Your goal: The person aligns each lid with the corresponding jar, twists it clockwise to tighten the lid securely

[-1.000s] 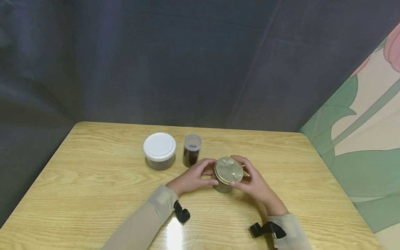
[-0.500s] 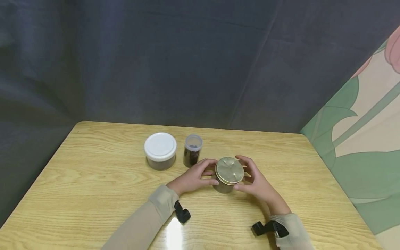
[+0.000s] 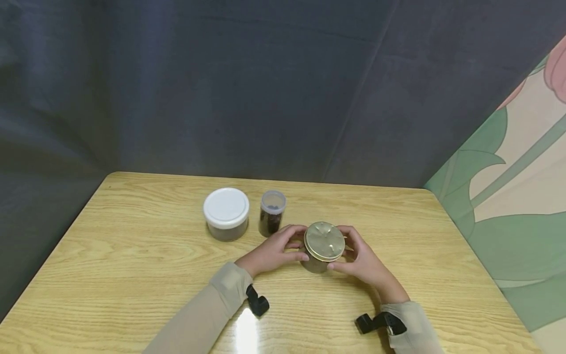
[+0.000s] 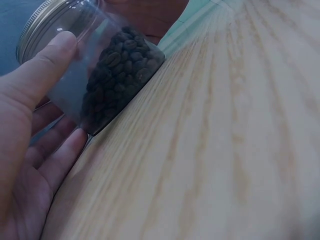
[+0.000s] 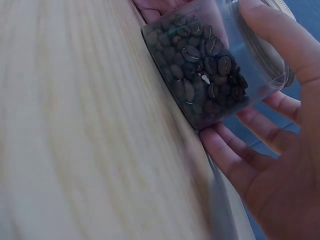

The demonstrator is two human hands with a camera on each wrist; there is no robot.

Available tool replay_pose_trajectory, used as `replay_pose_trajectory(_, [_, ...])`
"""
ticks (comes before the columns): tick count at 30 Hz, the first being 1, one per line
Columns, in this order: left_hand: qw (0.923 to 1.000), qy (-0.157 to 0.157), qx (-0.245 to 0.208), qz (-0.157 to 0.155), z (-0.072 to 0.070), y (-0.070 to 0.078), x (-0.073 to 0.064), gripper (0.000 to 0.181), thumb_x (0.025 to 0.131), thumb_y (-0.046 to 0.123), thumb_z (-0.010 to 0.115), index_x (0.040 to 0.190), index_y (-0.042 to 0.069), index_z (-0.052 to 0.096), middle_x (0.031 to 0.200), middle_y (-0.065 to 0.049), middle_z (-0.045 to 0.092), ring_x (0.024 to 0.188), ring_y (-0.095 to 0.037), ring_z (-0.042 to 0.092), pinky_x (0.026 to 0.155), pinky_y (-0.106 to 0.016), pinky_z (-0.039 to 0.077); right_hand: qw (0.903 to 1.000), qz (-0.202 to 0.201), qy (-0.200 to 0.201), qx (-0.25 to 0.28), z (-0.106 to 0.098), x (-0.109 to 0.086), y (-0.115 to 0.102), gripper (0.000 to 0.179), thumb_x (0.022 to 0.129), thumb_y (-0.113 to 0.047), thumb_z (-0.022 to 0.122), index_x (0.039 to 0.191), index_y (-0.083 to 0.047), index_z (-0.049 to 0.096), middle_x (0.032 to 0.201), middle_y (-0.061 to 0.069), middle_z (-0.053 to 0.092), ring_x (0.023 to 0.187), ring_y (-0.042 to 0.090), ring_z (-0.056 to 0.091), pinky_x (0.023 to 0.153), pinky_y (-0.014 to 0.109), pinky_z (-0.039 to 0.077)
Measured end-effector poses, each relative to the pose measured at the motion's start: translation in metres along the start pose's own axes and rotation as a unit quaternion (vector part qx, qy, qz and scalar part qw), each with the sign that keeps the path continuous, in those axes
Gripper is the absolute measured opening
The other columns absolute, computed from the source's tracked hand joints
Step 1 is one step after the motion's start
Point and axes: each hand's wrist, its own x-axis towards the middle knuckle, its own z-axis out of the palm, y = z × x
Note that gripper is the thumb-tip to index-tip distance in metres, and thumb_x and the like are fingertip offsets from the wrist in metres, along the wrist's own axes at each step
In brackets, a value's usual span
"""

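Observation:
A clear jar of dark coffee beans (image 5: 200,65) stands upright on the table, topped by a gold metal lid (image 3: 325,241). My left hand (image 3: 278,250) holds the jar's left side, thumb in front and fingers curled round behind. In the left wrist view that thumb (image 4: 55,52) lies on the clear wall just below the lid. On the opposite side, my right hand (image 3: 360,258) curls its thumb and fingers round the jar near the lid's rim. Its thumb (image 5: 270,25) overlaps the upper jar and lid in the right wrist view; exact fingertip contact is partly hidden.
Left of the jar stands a narrow clear container with dark contents (image 3: 270,216). Farther left is a wide tub with a white lid (image 3: 226,209). Behind the wooden table (image 3: 132,255) hangs a dark curtain (image 3: 265,98); a floral panel (image 3: 513,196) rises at right.
My right hand's fingers spread off the lid to the right, then came back in against the jar. The left hand and the jar have stayed in place.

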Motion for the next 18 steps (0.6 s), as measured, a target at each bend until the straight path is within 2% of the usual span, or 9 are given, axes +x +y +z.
replay_pose_trajectory(14, [0.9997,0.006,0.025,0.000,-0.0002,0.0012,0.0001,0.067,0.100,0.017,0.066,0.156,0.003,0.032,0.156,-0.013,0.038,0.142,-0.024,0.043,0.112,-0.023,0.040,0.9997,0.003,0.025,-0.004,0.0050,0.0018,0.0007,0.074,0.082,0.002,0.083,0.144,-0.006,0.044,0.140,0.007,0.050,0.124,0.007,0.054,0.100,0.023,0.051])
replay_pose_trajectory(18, [0.9991,0.016,0.039,0.002,0.0002,0.0009,0.0007,0.067,0.101,0.020,0.063,0.157,0.004,0.030,0.158,-0.013,0.037,0.143,-0.023,0.041,0.113,-0.023,0.039,0.9993,-0.002,0.036,-0.005,0.0068,0.0030,0.0018,0.072,0.084,0.002,0.080,0.146,-0.004,0.044,0.143,0.015,0.049,0.126,0.005,0.053,0.099,0.023,0.051])
